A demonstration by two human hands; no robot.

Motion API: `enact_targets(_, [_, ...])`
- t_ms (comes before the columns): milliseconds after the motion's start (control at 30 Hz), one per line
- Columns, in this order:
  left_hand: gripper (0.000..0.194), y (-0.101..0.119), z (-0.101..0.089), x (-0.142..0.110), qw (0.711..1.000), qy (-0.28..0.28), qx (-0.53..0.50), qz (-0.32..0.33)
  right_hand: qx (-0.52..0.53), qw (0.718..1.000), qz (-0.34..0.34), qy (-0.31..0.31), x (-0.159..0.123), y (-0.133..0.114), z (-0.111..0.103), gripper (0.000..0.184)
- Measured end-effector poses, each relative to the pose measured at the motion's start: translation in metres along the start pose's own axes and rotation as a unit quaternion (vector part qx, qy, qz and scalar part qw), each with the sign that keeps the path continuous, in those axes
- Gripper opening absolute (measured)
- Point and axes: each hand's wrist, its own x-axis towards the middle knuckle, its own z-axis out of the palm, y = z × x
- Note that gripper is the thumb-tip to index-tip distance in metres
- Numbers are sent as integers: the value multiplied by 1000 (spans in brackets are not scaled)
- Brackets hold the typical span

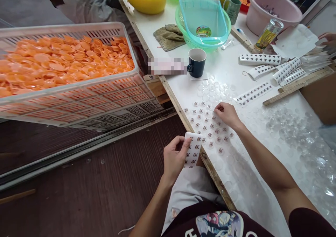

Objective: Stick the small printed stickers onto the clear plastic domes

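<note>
My left hand grips a strip of stickers, thumb on top, just off the table's wooden edge. Two columns of small dark-and-red cartoon figures are printed on the white strip. My right hand is over the table with thumb and forefinger pinched together; whatever is between them is too small to make out. Below and beside it lie several clear round discs with cartoon stickers. Behind them are plain clear discs, without pictures.
A white crate of orange plastic pieces stands at left. On the table are a dark mug, a turquoise basin, a glass, more sticker strips and a spread of clear discs. Another person's hand shows at right.
</note>
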Motion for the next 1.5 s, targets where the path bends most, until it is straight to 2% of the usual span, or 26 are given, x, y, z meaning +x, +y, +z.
enact_targets(133, [29, 2, 0, 0, 1000, 5, 5, 2, -129, 991, -37, 7, 0, -5, 7, 8])
enact_targets(267, [29, 6, 2, -1, 1000, 6, 5, 10, -205, 975, -60, 55, -5, -11, 5, 18])
enact_targets(367, [30, 8, 3, -1, 1000, 16, 2, 20, -136, 983, -99, 74, -25, -19, 1, 5])
enact_targets(433, [32, 7, 4, -2, 1000, 25, -8, 17, -27, 989, -143, 21, -47, -25, 2, 10])
enact_targets(533, [36, 6, 4, -2, 999, 32, -20, 15, 106, 971, -190, -96, -79, -33, 8, 14])
enact_targets(600, [31, 6, 5, -1, 999, 20, -28, 20, 148, 963, -193, -116, -92, -34, 12, 8])
enact_targets(767, [23, 10, 9, 0, 998, -12, -64, 14, 162, 964, -181, -110, -97, -31, 16, 6])
enact_targets(967, [27, 12, 11, -1, 998, -2, -62, -16, 97, 969, -228, -16, -106, -30, 14, 6])
enact_targets(1100, [29, 13, 13, -2, 999, 2, -51, -15, 143, 963, -228, 34, -106, -35, 9, 7])
enact_targets(1167, [29, 13, 14, -3, 999, 0, -45, -10, 168, 963, -208, 25, -103, -40, 10, 6])
enact_targets(1267, [29, 13, 15, -6, 999, -11, -32, 3, 200, 960, -191, -36, -102, -47, 17, 28])
enact_targets(1333, [29, 12, 15, -6, 999, -21, -26, 9, 229, 954, -190, -43, -101, -49, 19, 28])
enact_targets(1400, [29, 11, 14, -6, 999, -27, -22, 11, 254, 949, -184, -14, -97, -47, 12, 24])
enact_targets(1500, [30, 9, 11, -5, 999, -26, -17, 10, 258, 953, -148, 53, -80, -34, -8, 31])
